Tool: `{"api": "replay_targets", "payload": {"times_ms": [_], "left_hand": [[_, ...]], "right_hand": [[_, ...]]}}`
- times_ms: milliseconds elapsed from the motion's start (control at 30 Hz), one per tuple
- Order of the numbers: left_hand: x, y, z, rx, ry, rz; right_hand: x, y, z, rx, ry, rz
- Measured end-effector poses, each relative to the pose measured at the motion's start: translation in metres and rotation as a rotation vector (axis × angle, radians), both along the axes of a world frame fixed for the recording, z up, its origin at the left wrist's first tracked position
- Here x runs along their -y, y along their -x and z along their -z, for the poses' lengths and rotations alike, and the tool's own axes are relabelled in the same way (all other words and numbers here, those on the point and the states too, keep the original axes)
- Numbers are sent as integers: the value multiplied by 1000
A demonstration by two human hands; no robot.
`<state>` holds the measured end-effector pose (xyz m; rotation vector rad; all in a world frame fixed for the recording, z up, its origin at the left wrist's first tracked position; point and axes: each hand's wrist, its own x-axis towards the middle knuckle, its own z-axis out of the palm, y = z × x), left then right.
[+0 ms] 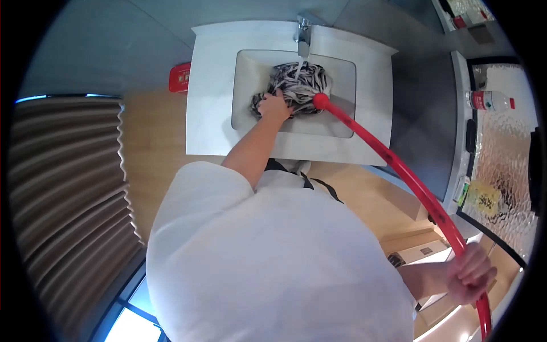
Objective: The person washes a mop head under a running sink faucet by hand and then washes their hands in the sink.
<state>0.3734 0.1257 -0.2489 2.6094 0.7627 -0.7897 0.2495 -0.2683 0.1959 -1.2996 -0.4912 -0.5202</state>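
Fingers of the person's left hand (274, 106) rest slightly apart on the strands of the black-and-white mop head (305, 85); whether they pinch any, I can't tell from where I stand. That mop head lies bunched in the sink (248, 74), under water (298, 69) falling from the tap (304, 43). Farther out, the right hand (472, 273) is wrapped fully round the red handle (421, 194), well away from the sink. To rinse well, I'd turn the strands beneath the stream, parting each layer, while that grip steadies the handle.

Glossy handle (420, 188), cloth strands (303, 86), metal faucet (304, 37)
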Motion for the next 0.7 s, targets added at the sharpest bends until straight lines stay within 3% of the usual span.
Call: {"api": "replay_targets", "payload": {"times_ms": [67,100,133,200,267,300,333,400,533,600,700], "left_hand": [[1,17,-6,-29,49,-35],[3,25,-14,-35,-36,145],[3,33,-19,-41,-122,326],[-1,51,-10,53,-188,398],[-9,53,-13,423,-51,485],[-14,47,-5,486,49,576],[-15,39,0,485,56,575],[-18,17,0,553,183,856],[-17,-39,21,556,225,1058],[-15,-53,42,565,209,1056],[-14,-69,56,624,198,786]], "right_hand": [[38,14,-19,59,-97,-150],[54,22,-30,1,-134,-311],[75,36,-39,5,-114,-205],[46,27,-49,58,-78,-476],[8,19,-56,144,-53,-632],[9,16,-60,205,-10,-719],[8,14,-64,262,36,-807],[-11,-6,-66,367,76,-996],[-67,-40,-49,320,67,-1233],[-91,-59,-40,273,60,-1304],[-120,-90,-31,208,57,-1408]]}}
